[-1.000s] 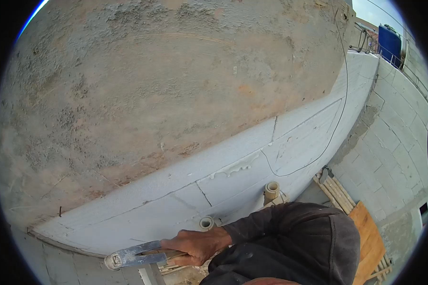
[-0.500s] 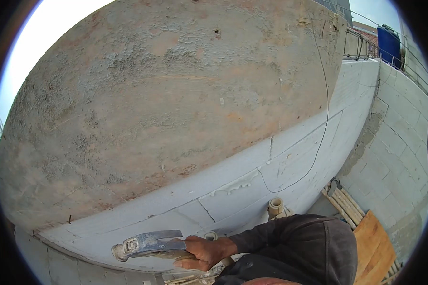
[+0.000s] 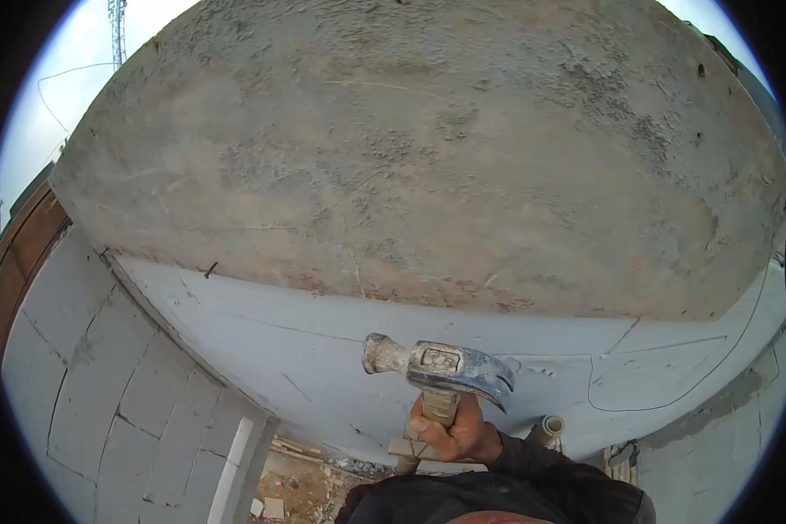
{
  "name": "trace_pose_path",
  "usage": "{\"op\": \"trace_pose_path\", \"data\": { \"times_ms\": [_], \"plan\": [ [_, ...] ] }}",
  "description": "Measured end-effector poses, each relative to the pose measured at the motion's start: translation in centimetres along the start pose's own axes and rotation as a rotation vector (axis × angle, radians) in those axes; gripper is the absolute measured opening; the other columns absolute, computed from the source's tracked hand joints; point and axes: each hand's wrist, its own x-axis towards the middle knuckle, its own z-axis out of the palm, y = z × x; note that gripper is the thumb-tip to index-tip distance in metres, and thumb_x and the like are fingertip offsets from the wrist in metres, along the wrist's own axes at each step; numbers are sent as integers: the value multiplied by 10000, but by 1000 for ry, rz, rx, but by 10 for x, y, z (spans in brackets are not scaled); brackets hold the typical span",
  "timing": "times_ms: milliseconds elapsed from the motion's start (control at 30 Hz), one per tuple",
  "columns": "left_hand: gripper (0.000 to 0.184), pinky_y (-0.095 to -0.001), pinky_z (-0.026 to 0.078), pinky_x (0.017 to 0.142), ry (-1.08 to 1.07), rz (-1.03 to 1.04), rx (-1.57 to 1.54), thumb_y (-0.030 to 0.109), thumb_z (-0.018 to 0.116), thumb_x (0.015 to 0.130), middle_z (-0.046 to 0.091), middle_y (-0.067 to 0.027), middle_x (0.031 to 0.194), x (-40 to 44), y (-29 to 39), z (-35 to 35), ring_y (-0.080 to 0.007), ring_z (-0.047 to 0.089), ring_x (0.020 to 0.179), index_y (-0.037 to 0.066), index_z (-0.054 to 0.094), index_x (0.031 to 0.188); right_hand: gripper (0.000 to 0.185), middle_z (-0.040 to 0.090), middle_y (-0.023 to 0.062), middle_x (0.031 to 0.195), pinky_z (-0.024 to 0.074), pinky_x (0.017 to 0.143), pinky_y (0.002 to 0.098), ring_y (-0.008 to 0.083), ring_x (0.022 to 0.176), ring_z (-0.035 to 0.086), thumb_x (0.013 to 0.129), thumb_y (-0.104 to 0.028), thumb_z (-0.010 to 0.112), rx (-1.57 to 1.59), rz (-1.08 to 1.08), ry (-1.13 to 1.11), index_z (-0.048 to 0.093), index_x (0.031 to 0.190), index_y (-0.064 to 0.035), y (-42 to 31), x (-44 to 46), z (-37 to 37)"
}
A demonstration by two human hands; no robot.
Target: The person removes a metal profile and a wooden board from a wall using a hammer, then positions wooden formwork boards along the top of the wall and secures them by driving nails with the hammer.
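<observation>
As I look in remotely, right hand (image 3: 452, 431) wraps the hammer (image 3: 452, 374) close under its head, probably for control, before the white wall (image 3: 253, 319) below the rough panel (image 3: 498, 201); left hand out of view, can't tell its state

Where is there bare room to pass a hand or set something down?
To pass a hand: along the white wall, between the grey block wall and the hammer. Crowded: around the right hand, beside the pipe. The littered ground below offers little room to set things down.
</observation>
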Motion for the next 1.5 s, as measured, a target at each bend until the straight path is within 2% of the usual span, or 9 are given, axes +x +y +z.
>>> {"op": "trace_pose_path", "data": {
  "times_ms": [200, 667, 800, 867, 1033, 1067, 1200, 1367, 1500],
  "plan": [
    [377, -464, 560, 725, -61, 92, -77, 315, 701, 928, 771, -199, 985, -61, -60, 37, -304, 734, 786, 55, 726, 1199, 607, 526, 58, 661, 488, 459, 308, 121, 486, 506, 962, -160, 607, 242, 114, 209, 333, 1445, 85, 5, 1, 7],
    [376, -462, 563, 721, 128, 406, -291, 326, 706, 925, 769, -205, 983, -147, -134, 107, -309, 737, 788, 65, 730, 1194, 575, 577, 82, 706, 486, 491, 298, 137, 517, 530, 961, -162, 595, 225, 103, 177, 373, 1425, 95, 13, 0, 1],
    [305, -488, 573, 722, 233, 301, 13, 289, 685, 915, 757, -222, 951, -182, -32, 52, -347, 751, 824, 72, 749, 1120, 566, 575, 80, 713, 491, 501, 299, 138, 526, 529, 965, -163, 592, 217, 109, 173, 381, 1422, 96, 7, -1, -1],
    [228, -504, 562, 695, 235, -343, 377, 240, 650, 893, 754, -208, 905, -188, -1, 41, -385, 752, 841, 70, 770, 987, 562, 575, 77, 710, 493, 504, 301, 139, 524, 530, 966, -164, 592, 229, 94, 183, 385, 1420, 94, 9, -2, 0],
    [167, -501, 549, 673, 432, -555, 618, 205, 624, 875, 742, -176, 800, -210, 11, -27, -376, 746, 769, 115, 765, 874, 563, 571, 64, 700, 500, 511, 310, 139, 521, 533, 971, -187, 597, 212, 94, 202, 389, 1426, 72, 6, -2, 1],
    [153, -449, 560, 670, 520, -528, 619, 204, 655, 898, 729, -148, 751, -215, 23, -58, -305, 744, 717, 85, 750, 882, 563, 571, 64, 700, 500, 511, 310, 139, 521, 533, 971, -187, 597, 212, 93, 207, 389, 1426, 72, 5, -1, 1],
    [172, -313, 564, 640, 680, 62, -826, 175, 679, 1023, 711, -76, 795, -206, 114, -159, -153, 691, 683, 12, 696, 970, 585, 566, 67, 711, 510, 511, 323, 142, 517, 533, 980, -236, 612, 224, 77, 249, 387, 1445, 40, -3, -2, 4],
    [169, -311, 633, 647, 561, 458, -1096, 146, 672, 1028, 735, -138, 926, -159, 230, -189, -210, 755, 797, -9, 649, 1091, 617, 564, 75, 725, 519, 505, 347, 144, 517, 532, 992, -284, 626, 139, 3, 298, 374, 1467, 19, -22, -4, 2],
    [129, -323, 649, 644, 225, 683, -1192, 113, 645, 1032, 723, -152, 986, -118, 284, -187, -250, 766, 831, 2, 620, 1090, 589, 542, 73, 708, 498, 433, 334, 147, 472, 496, 1008, -257, 607, 18, -131, 368, 366, 1473, 13, -34, -12, -8]
  ]
}}
